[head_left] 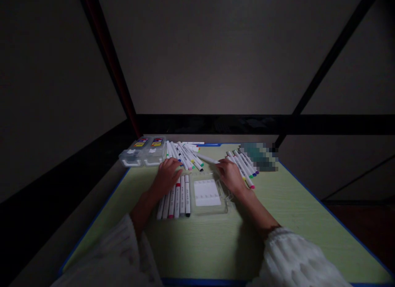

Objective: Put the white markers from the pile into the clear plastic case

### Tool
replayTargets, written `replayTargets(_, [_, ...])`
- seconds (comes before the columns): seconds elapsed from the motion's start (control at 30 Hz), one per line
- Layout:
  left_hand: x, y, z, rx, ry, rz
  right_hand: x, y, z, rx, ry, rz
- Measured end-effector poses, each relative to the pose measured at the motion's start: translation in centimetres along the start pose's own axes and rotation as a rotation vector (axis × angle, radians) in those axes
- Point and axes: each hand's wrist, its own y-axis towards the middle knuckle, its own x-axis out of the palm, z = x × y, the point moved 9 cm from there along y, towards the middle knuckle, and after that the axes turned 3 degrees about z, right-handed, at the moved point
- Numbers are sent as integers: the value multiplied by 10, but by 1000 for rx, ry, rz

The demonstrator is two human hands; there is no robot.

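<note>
My left hand (168, 171) is over the upper end of a row of white markers (182, 196) in the left half of an open clear plastic case. Its thumb and fingers are apart, and I see nothing gripped between them. My right hand (231, 174) is closed on the near end of a white marker (208, 158), which slants up and to the left. Below that marker is the case's right half (197, 210), with a white printed card (207, 193) in it.
Loose markers (189, 157) lie in a pile behind the case. Another group of markers (242, 165) with coloured ends lies to the right, beside a pixelated dark green patch (259, 156). Closed clear cases (143, 153) stand at the back left. The pale green table (296, 221) has blue edges.
</note>
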Motion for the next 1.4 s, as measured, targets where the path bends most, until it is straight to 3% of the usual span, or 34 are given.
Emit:
replayTargets(0.2, [-31,2,-11,-22,67,169,-10,-1,7,6,101,94])
replayTargets(0.53, [-29,1,-6,-14,112,170,-32,-1,14,105,478,311])
replayTargets(0.83, [-32,0,-1,-1,75,216,-10,4,14,220,832,169])
replayTargets(1.2, [-31,0,2,-15,29,213,7,2,-9,225,1017,-78])
replayTargets(1.4, [-36,0,-1,29,-73,266,4,1,-7,250,1050,-26])
